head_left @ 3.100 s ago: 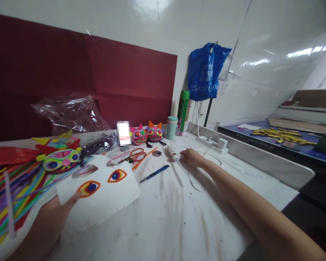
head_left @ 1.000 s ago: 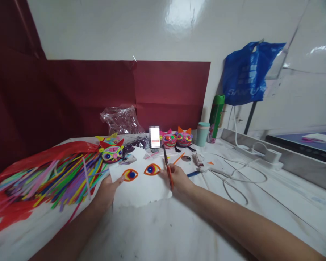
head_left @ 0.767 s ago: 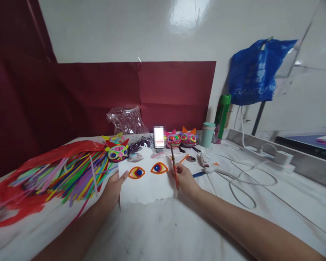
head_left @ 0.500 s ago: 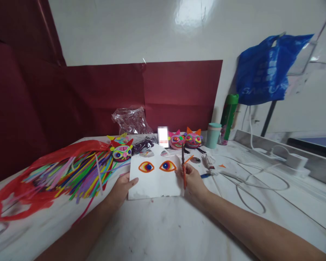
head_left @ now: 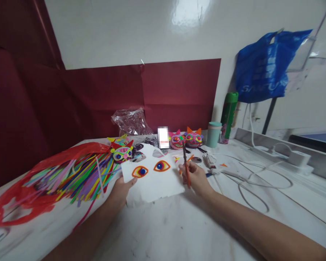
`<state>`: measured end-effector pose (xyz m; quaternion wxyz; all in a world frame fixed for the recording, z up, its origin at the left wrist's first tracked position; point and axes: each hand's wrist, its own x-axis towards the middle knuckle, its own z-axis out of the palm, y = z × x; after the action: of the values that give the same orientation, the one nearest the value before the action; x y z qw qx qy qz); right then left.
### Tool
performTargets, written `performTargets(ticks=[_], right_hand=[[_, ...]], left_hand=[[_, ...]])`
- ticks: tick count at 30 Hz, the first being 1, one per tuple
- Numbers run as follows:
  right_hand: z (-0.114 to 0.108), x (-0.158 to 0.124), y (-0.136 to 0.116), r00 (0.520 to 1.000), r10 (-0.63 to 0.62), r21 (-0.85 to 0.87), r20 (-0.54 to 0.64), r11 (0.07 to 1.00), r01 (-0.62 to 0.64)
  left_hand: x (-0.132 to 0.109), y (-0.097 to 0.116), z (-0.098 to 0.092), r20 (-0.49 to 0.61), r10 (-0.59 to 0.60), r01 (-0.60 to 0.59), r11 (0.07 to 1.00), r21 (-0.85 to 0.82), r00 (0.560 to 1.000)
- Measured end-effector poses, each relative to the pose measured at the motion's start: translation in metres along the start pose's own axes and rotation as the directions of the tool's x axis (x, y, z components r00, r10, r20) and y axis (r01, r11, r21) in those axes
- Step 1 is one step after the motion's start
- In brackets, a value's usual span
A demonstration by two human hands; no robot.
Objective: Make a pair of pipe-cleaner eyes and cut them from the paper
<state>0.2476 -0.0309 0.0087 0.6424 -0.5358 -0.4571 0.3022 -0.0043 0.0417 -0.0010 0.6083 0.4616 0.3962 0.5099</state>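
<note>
Since a moment ago, the white sheet (head_left: 154, 181) is tipping, so its left side is sitting higher than before. The left hand (head_left: 121, 189) is pinching the sheet by its lower left corner, thumb on top. Two orange and blue eyes are showing on the sheet, side by side. The right hand (head_left: 196, 177) is closing around the orange scissors (head_left: 185, 163), just beside the sheet's right edge. The scissors are pointing up, and I cannot tell if the blades are apart. The sheet is staying between both hands, over the white table (head_left: 179, 232).

Colourful strips (head_left: 70, 174) are lying in a big heap to the left, with a red plastic bag (head_left: 21, 192) around them. A bright cat face (head_left: 121, 153) is sitting at the heap's far end. Two pink cat heads (head_left: 185, 139) are resting behind the scissors, near a teal cup (head_left: 214, 134) and a green can (head_left: 228, 114). A white cable (head_left: 260, 181) is curling on the right. A blue bag (head_left: 266, 65) is hanging on the wall.
</note>
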Motion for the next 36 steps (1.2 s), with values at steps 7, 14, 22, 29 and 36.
performTargets(ticks=[7, 14, 22, 29, 36], right_hand=[[-0.025, 0.02, -0.01, 0.994, 0.019, -0.372, 0.105, 0.928, 0.022], [-0.024, 0.016, -0.009, 0.994, -0.02, -0.525, 0.112, 0.848, 0.076], [-0.013, 0.007, -0.003, 0.954, 0.12, -0.221, 0.275, 0.973, -0.058], [-0.027, 0.018, -0.01, 0.919, 0.018, -0.466, 0.395, 0.866, 0.183], [-0.028, 0.013, -0.011, 0.843, 0.042, -0.427, 0.536, 0.875, 0.229]], left_hand=[[0.01, 0.007, -0.006, -0.124, 0.031, -0.04, 0.997, -0.067, 0.992], [0.013, 0.004, -0.006, -0.223, 0.07, -0.09, 0.993, -0.078, 0.972], [0.008, 0.006, -0.004, -0.21, 0.103, -0.123, 0.989, -0.083, 0.972], [0.016, 0.003, -0.012, -0.157, 0.054, -0.06, 0.998, -0.03, 0.986], [0.014, 0.004, -0.012, -0.081, 0.034, -0.034, 0.999, 0.005, 0.996]])
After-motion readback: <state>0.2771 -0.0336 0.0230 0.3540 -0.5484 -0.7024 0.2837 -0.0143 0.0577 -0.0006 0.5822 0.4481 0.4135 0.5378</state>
